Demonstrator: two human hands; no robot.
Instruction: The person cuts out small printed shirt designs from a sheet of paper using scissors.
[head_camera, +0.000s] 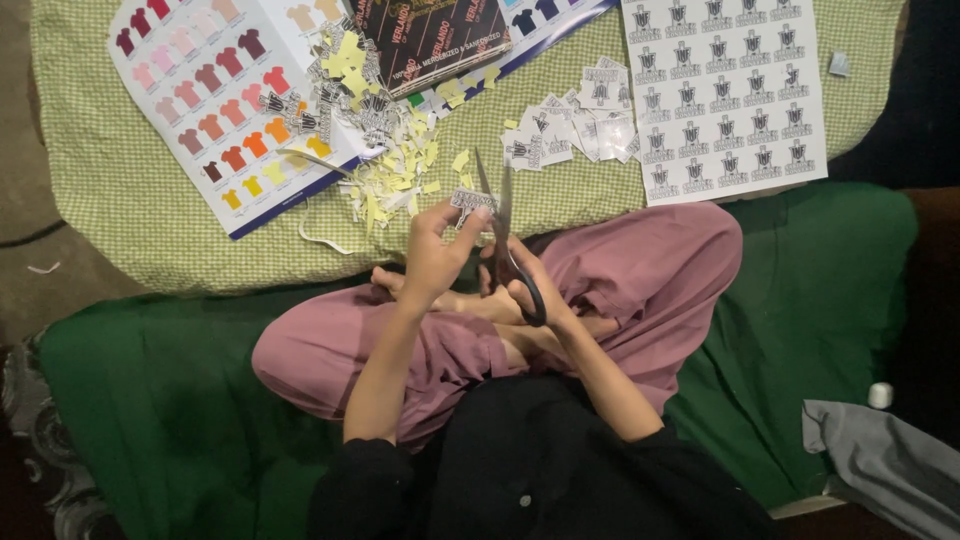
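My left hand pinches a small printed sticker piece above my crossed legs in pink trousers. My right hand grips black-handled scissors, blades open and pointing up beside the sticker piece. Just ahead on the light green checked cloth lie a pile of paper scraps and several cut-out stickers.
A white sheet of uncut printed stickers lies at the upper right. A colour chart of small shirts lies upper left, a dark booklet beside it. A green mat is under me, with grey cloth at lower right.
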